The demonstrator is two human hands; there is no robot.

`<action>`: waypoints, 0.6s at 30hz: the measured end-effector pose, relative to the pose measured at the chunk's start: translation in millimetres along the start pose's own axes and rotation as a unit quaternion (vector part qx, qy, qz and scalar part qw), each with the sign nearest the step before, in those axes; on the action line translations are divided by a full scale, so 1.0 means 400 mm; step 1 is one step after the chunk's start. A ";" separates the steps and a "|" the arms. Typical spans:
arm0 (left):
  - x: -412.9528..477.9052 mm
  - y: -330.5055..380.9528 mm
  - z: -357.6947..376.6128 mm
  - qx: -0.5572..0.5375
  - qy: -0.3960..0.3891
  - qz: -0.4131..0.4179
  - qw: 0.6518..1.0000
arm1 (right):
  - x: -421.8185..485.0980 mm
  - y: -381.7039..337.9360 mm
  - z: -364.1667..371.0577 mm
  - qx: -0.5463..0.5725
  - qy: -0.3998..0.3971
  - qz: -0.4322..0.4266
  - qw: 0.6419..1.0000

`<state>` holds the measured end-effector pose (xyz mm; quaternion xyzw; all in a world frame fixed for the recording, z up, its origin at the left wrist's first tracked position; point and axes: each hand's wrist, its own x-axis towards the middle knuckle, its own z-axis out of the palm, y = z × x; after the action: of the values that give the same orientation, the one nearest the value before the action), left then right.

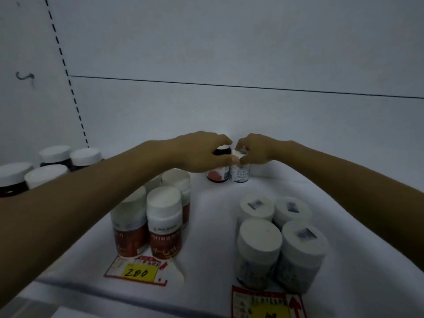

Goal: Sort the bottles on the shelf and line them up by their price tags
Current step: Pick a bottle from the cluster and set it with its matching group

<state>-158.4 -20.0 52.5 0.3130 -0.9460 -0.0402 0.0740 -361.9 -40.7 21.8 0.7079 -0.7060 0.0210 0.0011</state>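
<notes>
At the back of the white shelf (206, 226) stand two small bottles side by side. My left hand (197, 152) grips the dark bottle with the pink-red label (218, 174) from above. My right hand (257, 149) holds the cap of the white bottle with the blue label (239, 174). Several red-labelled bottles with white caps (164, 226) stand behind a price tag reading 200 (137, 270). Several white bottles with blue labels (282, 242) stand behind another yellow price tag (268, 306), whose number is cut off.
Several dark bottles with white caps (55, 161) stand at the far left of the shelf. The shelf's white back wall (229, 53) rises right behind the two held bottles. A dashed upright strip (66, 72) marks the left corner.
</notes>
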 end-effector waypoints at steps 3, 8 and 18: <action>0.002 0.023 0.005 0.012 0.004 -0.002 1.000 | 0.003 0.011 0.012 0.010 0.025 -0.010 1.000; 0.003 0.066 0.004 -0.001 0.028 0.000 1.000 | -0.004 0.018 0.011 0.037 0.022 -0.001 0.999; -0.052 0.091 0.022 0.027 0.026 0.006 0.999 | -0.061 0.006 -0.009 0.089 -0.009 0.074 0.993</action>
<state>-164.5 21.8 45.7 0.3102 -0.9464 -0.0057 0.0897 -364.6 -16.2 24.5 0.6508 -0.7521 0.0772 -0.0699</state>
